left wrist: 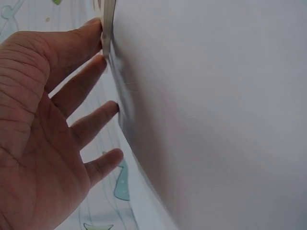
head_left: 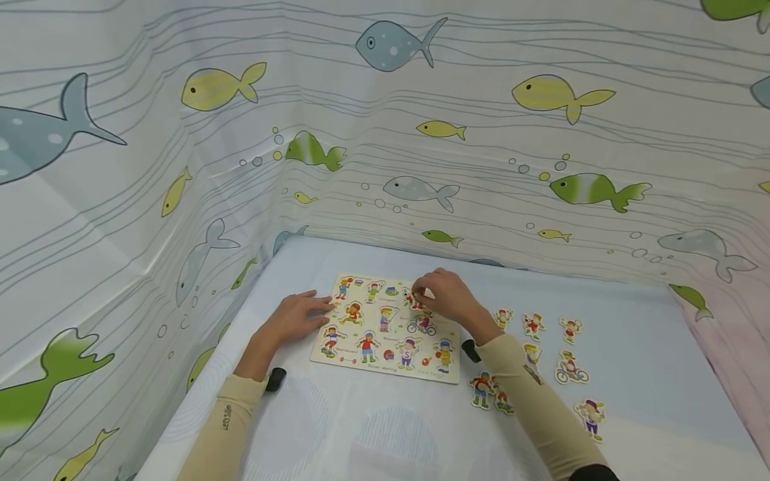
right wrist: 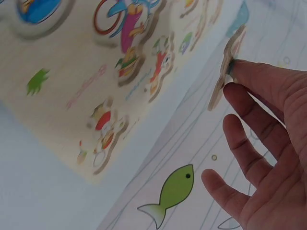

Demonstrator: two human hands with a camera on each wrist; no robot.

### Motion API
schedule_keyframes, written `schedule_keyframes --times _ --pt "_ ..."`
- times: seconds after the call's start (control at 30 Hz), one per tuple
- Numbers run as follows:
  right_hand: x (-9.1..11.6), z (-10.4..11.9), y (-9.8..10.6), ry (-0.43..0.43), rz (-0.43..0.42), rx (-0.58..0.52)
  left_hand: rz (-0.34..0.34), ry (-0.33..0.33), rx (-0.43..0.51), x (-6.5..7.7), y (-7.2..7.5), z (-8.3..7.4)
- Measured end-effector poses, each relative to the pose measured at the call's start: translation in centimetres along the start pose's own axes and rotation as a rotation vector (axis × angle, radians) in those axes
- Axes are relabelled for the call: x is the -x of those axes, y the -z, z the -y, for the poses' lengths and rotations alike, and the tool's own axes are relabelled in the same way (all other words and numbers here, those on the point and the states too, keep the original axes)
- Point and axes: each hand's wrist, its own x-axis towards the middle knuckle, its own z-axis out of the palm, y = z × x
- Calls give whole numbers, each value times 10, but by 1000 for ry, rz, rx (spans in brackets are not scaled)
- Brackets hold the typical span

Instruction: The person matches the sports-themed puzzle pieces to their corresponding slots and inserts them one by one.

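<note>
A wooden picture puzzle board point(head_left: 388, 339) with printed sports figures lies on the table. My left hand point(head_left: 295, 319) is at its left edge, fingers extended. In the left wrist view the thumb and index fingertip touch the thin board edge, while the other fingers are spread. Over the board's upper right part, my right hand point(head_left: 445, 295) pinches a thin wooden puzzle piece point(right wrist: 222, 74) between thumb and index finger. That piece is seen nearly edge-on in the right wrist view, raised above the board, its picture mostly hidden. The right hand's other fingers are loosely extended.
Several loose puzzle pieces lie right of the board, among them a cyclist point(head_left: 570, 368), a racket player point(head_left: 571, 329) and a purple-capped figure point(head_left: 591, 419). Two pieces point(head_left: 480, 389) sit close together by the right forearm. A fish-print curtain point(head_left: 361, 200) borders the table point(head_left: 337, 427).
</note>
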Motion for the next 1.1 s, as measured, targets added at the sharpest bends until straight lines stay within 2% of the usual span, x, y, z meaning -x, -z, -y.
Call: schedule_keyframes --times 0.43,0.8,1.1 --pt "-28 24 -11 -15 22 -17 7 -3 4 -1 0 3" --pt "-48 36 -20 72 12 -47 3 0 8 0 0 3" --pt "-68 47 -30 80 41 -24 7 3 -5 -1 0 2"
